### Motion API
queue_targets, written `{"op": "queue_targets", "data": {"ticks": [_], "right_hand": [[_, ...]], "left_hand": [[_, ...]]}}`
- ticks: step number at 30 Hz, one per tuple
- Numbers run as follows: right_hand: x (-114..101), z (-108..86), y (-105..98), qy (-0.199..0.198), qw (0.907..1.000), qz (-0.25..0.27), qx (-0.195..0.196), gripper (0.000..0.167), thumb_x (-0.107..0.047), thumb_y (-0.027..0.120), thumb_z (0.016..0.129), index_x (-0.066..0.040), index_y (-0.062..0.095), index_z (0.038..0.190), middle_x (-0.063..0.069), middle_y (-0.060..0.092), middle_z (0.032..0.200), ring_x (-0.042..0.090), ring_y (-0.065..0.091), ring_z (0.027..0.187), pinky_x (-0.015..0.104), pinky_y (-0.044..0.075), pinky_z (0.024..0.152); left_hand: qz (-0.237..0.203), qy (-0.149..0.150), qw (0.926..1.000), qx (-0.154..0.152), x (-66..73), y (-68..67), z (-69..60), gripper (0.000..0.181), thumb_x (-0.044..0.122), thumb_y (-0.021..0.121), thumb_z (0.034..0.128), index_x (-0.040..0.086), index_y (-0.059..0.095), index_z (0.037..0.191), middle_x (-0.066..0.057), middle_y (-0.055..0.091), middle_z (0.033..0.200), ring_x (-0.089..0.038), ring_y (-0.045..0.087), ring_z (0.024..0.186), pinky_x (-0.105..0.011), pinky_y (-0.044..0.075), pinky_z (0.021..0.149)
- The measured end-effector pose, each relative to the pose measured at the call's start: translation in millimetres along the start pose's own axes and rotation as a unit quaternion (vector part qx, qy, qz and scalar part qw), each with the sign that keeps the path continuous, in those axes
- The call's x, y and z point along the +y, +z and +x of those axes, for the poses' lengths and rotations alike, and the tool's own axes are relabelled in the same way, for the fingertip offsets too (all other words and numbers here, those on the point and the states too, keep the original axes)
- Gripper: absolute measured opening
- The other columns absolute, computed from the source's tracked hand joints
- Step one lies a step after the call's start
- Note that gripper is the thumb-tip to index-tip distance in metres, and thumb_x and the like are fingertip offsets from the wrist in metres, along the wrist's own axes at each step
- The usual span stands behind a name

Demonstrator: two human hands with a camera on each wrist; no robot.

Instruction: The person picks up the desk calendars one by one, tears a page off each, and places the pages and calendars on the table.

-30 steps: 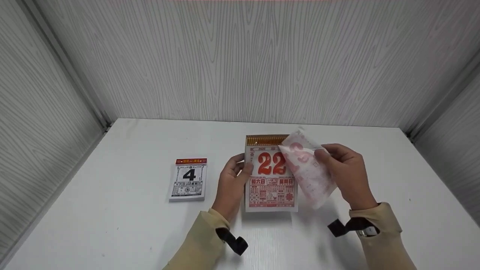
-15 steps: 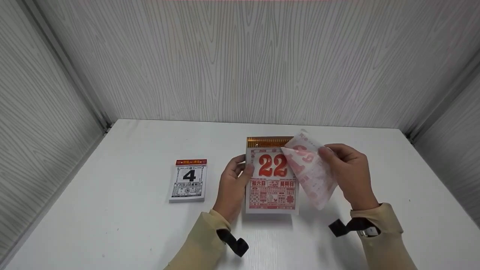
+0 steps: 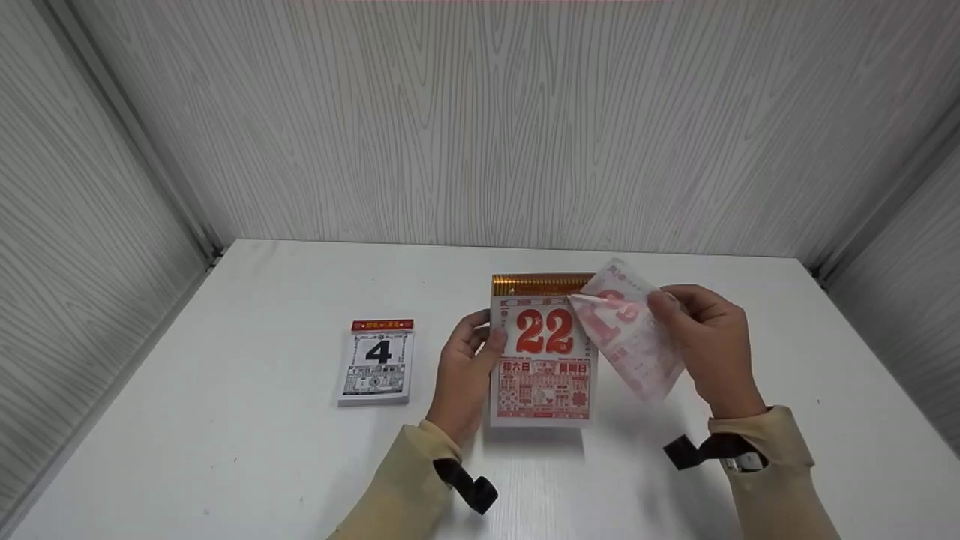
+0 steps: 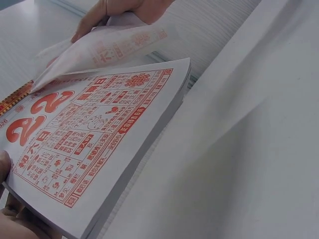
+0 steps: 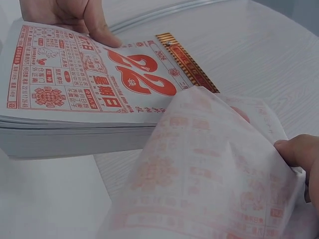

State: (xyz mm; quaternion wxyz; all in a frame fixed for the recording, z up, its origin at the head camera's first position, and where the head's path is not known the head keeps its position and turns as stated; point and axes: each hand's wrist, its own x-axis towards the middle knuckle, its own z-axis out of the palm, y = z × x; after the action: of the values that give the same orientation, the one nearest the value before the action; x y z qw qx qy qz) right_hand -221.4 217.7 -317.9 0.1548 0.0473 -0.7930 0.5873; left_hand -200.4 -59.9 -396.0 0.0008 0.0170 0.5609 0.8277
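Observation:
A thick tear-off calendar (image 3: 544, 394) shows a red 22 beneath a gold binding strip (image 3: 536, 284). My left hand (image 3: 463, 371) grips its left edge, the thumb lying on the top page. Over on the right, my right hand (image 3: 712, 349) pinches a thin, folded calendar page (image 3: 634, 341) with red print showing through. One corner of that page (image 5: 194, 164) overlaps the binding's right end; whether it is still attached there, I cannot tell. In the left wrist view the calendar (image 4: 99, 139) is tilted, its thick stack of sheets visible along the edge. The fingers under the calendar are mostly hidden.
A smaller tear-off calendar (image 3: 376, 367) with a black 4 and a red header lies left of my left hand on the white table (image 3: 247, 420). Pale wood-grain panels (image 3: 480, 127) stand behind and at both sides.
My right hand has moved a little to the right, drawing the thin page with it. More of the gold binding now shows. The left hand and calendar have barely shifted.

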Motion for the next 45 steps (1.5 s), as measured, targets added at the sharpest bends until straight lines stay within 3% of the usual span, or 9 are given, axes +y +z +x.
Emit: {"op": "queue_targets", "data": {"ticks": [8, 13, 17, 24, 30, 35, 39, 42, 45], "right_hand": [[-1.6, -0.6, -1.1, 0.002, 1.0, -0.006, -0.004, 0.034, -0.033, 0.075, 0.097, -0.001, 0.076, 0.11, 0.005, 0.073, 0.086, 0.014, 0.065, 0.07, 0.024, 0.056, 0.061], [-2.3, 2.0, -2.7, 0.061, 0.9951, -0.03, -0.072, 0.047, -0.046, 0.068, 0.099, -0.005, 0.071, 0.123, 0.002, 0.073, 0.094, 0.014, 0.068, 0.077, 0.027, 0.058, 0.067], [-5.6, 4.1, -5.5, 0.104, 0.9859, -0.042, -0.124, 0.05, -0.048, 0.069, 0.098, -0.004, 0.071, 0.122, 0.001, 0.075, 0.091, 0.015, 0.07, 0.075, 0.03, 0.059, 0.066], [-13.9, 2.3, -11.2, 0.096, 0.9777, -0.075, -0.171, 0.044, -0.042, 0.073, 0.097, -0.005, 0.072, 0.121, 0.004, 0.074, 0.1, 0.017, 0.068, 0.082, 0.03, 0.057, 0.07], [-15.5, -1.2, -4.2, 0.089, 0.9803, -0.075, -0.159, 0.051, -0.048, 0.067, 0.1, -0.004, 0.071, 0.124, 0.005, 0.074, 0.094, 0.016, 0.069, 0.075, 0.029, 0.058, 0.065], [-16.1, -2.6, -1.8, 0.034, 0.9896, -0.098, -0.1, 0.045, -0.045, 0.068, 0.1, -0.004, 0.076, 0.115, 0.006, 0.075, 0.084, 0.017, 0.069, 0.065, 0.029, 0.057, 0.056], [-14.0, -2.3, -1.7, -0.006, 0.9914, -0.113, -0.065, 0.039, -0.041, 0.069, 0.1, -0.004, 0.078, 0.111, 0.004, 0.074, 0.079, 0.015, 0.067, 0.059, 0.027, 0.055, 0.052], [-11.9, -1.1, -2.7, -0.009, 0.9909, -0.113, -0.072, 0.04, -0.043, 0.071, 0.098, -0.006, 0.078, 0.112, 0.007, 0.073, 0.083, 0.016, 0.067, 0.062, 0.027, 0.056, 0.054], [-10.5, -0.4, -5.5, 0.02, 0.9873, -0.109, -0.114, 0.047, -0.045, 0.074, 0.096, -0.005, 0.072, 0.121, 0.01, 0.072, 0.094, 0.017, 0.068, 0.071, 0.028, 0.057, 0.06]], "left_hand": [[0.007, 0.002, 1.0, -0.002, -1.2, 0.5, 0.2, 0.044, 0.031, 0.061, 0.1053, 0.013, 0.051, 0.144, -0.012, 0.063, 0.127, -0.025, 0.067, 0.106, -0.035, 0.057, 0.087], [0.032, 0.008, 0.9994, -0.012, -1.4, -0.7, 0.7, 0.045, 0.033, 0.062, 0.1044, 0.014, 0.05, 0.144, -0.011, 0.063, 0.126, -0.025, 0.067, 0.106, -0.034, 0.056, 0.087], [0.056, 0.023, 0.998, -0.017, -1.5, -1.7, 0.8, 0.045, 0.033, 0.064, 0.1033, 0.015, 0.051, 0.143, -0.01, 0.063, 0.125, -0.024, 0.067, 0.104, -0.033, 0.056, 0.086], [0.067, 0.026, 0.9974, -0.011, -2.1, -2.1, 1.5, 0.043, 0.032, 0.064, 0.1032, 0.016, 0.053, 0.141, -0.009, 0.063, 0.123, -0.024, 0.068, 0.102, -0.033, 0.057, 0.084], [0.09, 0.023, 0.9956, -0.009, -3.0, -0.4, 0.4, 0.042, 0.033, 0.064, 0.1038, 0.017, 0.054, 0.142, -0.007, 0.064, 0.124, -0.023, 0.07, 0.102, -0.034, 0.058, 0.085], [0.085, 0.021, 0.9961, -0.011, -2.6, 0.8, 0.1, 0.041, 0.033, 0.062, 0.1049, 0.016, 0.054, 0.142, -0.008, 0.064, 0.124, -0.023, 0.068, 0.104, -0.034, 0.056, 0.086], [0.069, 0.011, 0.9974, -0.016, -2.2, 1.7, -0.8, 0.042, 0.033, 0.062, 0.1052, 0.016, 0.053, 0.143, -0.008, 0.063, 0.125, -0.023, 0.065, 0.107, -0.034, 0.055, 0.088], [0.054, 0.007, 0.9984, -0.016, -1.7, 1.2, -1.4, 0.043, 0.032, 0.062, 0.1051, 0.016, 0.052, 0.144, -0.009, 0.063, 0.126, -0.024, 0.065, 0.108, -0.034, 0.055, 0.088], [0.035, 0.007, 0.9993, -0.011, -1.4, 0.1, -1.4, 0.043, 0.031, 0.061, 0.1055, 0.016, 0.051, 0.145, -0.01, 0.062, 0.127, -0.024, 0.065, 0.108, -0.034, 0.055, 0.088]]}}
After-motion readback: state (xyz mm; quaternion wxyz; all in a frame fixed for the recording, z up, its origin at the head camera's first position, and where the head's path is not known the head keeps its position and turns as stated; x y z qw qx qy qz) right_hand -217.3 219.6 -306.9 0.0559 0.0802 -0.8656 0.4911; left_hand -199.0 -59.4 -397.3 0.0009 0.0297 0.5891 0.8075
